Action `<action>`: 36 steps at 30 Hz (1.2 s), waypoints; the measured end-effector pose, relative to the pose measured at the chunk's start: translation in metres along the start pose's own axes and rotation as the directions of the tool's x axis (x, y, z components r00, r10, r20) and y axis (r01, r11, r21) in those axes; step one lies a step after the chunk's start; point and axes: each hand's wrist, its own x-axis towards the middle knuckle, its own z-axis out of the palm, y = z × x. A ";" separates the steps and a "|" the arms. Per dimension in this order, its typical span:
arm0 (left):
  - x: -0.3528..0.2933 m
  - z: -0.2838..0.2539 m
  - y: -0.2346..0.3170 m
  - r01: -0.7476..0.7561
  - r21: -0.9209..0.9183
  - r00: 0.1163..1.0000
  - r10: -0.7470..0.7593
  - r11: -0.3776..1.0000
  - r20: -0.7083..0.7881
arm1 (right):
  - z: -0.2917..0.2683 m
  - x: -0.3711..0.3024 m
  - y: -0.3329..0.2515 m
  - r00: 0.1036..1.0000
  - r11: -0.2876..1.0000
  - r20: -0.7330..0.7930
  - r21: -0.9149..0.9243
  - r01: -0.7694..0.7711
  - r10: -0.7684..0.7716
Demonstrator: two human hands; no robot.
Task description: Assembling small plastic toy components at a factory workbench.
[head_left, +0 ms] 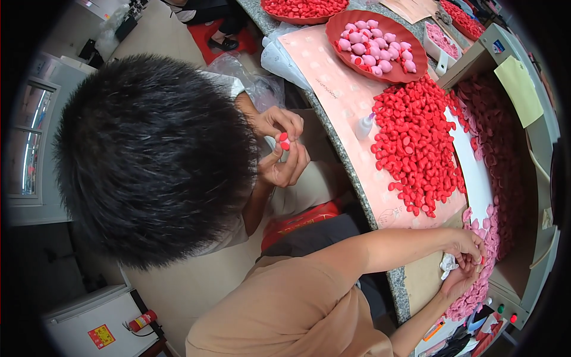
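Observation:
My left hand (468,245) is closed, its fingertips bent down over a small red piece (483,260) at the bench's right side. Just below it, my right hand (461,282) is turned palm up, its fingers meeting the left fingertips at the same piece. The fingers partly hide this piece. Under and beyond both hands spreads a heap of small pink pieces (470,303). A crumpled white scrap (448,266) lies beside my hands. Farther along the bench is a large pile of small red rounded pieces (416,143).
A co-worker (154,160) sits at left, pinching a red piece (284,141) in both hands. A red bowl (334,44) holds pink rounded pieces. A small white bottle (363,127) stands by the red pile. A grey box-like housing (538,268) rises at the right, over more pieces.

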 end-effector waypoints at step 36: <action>0.001 0.000 -0.001 -0.004 0.005 1.000 0.004 1.000 0.001 | 0.012 -0.002 -0.002 1.000 0.999 -0.027 -0.035 0.010 -0.011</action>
